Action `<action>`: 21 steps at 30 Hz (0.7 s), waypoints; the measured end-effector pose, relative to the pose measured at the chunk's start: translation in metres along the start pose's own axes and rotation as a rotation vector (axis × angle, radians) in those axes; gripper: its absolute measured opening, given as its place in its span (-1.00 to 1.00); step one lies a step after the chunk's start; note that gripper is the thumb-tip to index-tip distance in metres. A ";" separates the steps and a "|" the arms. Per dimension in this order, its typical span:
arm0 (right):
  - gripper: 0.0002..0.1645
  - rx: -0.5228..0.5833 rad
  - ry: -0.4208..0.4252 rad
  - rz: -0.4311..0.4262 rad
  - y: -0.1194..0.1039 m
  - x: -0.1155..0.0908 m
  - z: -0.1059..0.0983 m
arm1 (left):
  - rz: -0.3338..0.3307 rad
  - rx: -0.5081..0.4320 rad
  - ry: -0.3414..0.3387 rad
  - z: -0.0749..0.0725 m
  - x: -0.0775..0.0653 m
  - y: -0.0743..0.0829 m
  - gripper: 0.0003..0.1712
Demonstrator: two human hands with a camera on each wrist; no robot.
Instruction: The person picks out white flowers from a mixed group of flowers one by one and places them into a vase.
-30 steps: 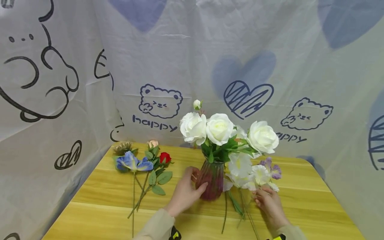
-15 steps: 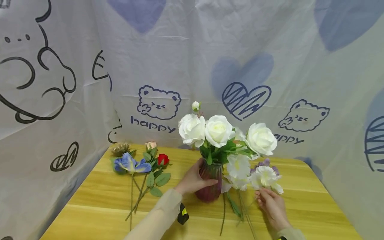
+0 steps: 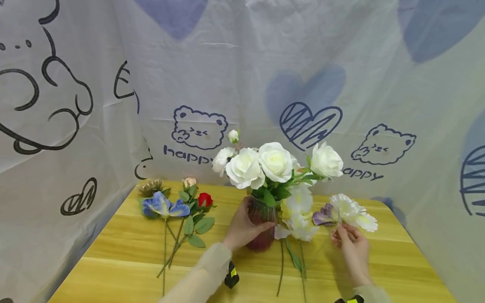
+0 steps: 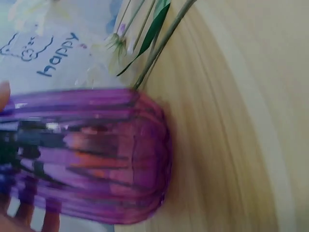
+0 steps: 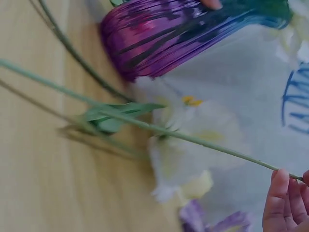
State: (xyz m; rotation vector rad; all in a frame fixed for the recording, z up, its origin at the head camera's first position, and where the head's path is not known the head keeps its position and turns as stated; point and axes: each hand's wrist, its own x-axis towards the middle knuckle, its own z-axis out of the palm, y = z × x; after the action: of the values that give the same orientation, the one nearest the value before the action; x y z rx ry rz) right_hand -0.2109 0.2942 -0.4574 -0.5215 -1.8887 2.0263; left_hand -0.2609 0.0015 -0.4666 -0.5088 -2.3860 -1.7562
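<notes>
My left hand (image 3: 244, 229) grips a ribbed purple glass vase (image 4: 120, 154), thumb across its front. White roses (image 3: 275, 162), a small bud and green leaves fill the vase's mouth. To the right, my right hand (image 3: 353, 248) pinches the green stem (image 5: 212, 145) of a ruffled white artificial flower (image 3: 350, 210), just below its bloom. A purple flower (image 3: 323, 216) shows beside that bloom, on its left. Between vase and right hand, white and yellow iris-like flowers (image 3: 299, 225) lie with their stems toward me. The fingers behind the vase are partly hidden in the head view.
On the left of the wooden table (image 3: 113, 269) lie a blue flower (image 3: 165, 206), a red rose (image 3: 205, 199), a peach rose (image 3: 189, 182) and a brownish flower (image 3: 150, 187), their stems crossing. A printed white cloth (image 3: 242, 84) hangs behind the table and along its left side.
My left hand has closed further round the vase, and the roses have turned and shifted left. My right hand has drawn the white flower up and rightward, away from the other white flowers.
</notes>
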 end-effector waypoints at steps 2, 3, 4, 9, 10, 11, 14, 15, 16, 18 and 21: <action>-0.91 0.049 0.036 -0.065 -0.009 -0.004 0.005 | 0.006 0.036 0.064 0.003 -0.003 0.001 0.00; -0.94 0.082 0.050 -0.101 -0.014 -0.006 0.007 | 0.005 0.055 0.100 0.005 -0.005 0.002 0.01; -0.96 0.119 0.061 -0.137 -0.019 -0.008 0.010 | 0.007 0.079 0.139 0.007 -0.006 0.002 0.01; -0.93 0.260 0.069 -0.303 -0.040 -0.016 0.018 | -0.001 0.185 0.320 0.018 -0.010 0.004 0.01; -0.93 0.272 0.065 -0.330 -0.044 -0.018 0.020 | 0.003 0.203 0.346 0.019 -0.010 0.005 0.00; -0.92 0.280 0.061 -0.356 -0.048 -0.020 0.023 | 0.002 0.212 0.363 0.020 -0.010 0.006 0.00; -0.91 0.281 0.052 -0.433 -0.059 -0.027 0.029 | 0.018 0.237 0.384 0.020 -0.011 0.007 0.00; -0.91 0.286 0.048 -0.460 -0.063 -0.030 0.032 | 0.031 0.244 0.378 0.019 -0.011 0.006 0.00; -0.92 0.300 0.042 -0.488 -0.067 -0.032 0.034 | 0.045 0.234 0.364 0.018 -0.011 0.006 0.00; -0.92 0.326 0.026 -0.553 -0.073 -0.037 0.038 | 0.071 0.216 0.319 0.015 -0.011 0.006 0.00; -0.93 0.390 -0.024 -0.667 -0.081 -0.043 0.044 | 0.094 0.173 0.230 0.008 -0.014 0.005 0.00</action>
State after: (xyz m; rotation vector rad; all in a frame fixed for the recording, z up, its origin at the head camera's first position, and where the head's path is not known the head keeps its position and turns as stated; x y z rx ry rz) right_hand -0.1948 0.2416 -0.3719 0.2138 -1.3597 1.8484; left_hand -0.2457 0.0075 -0.4685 -0.3678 -2.2851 -1.4658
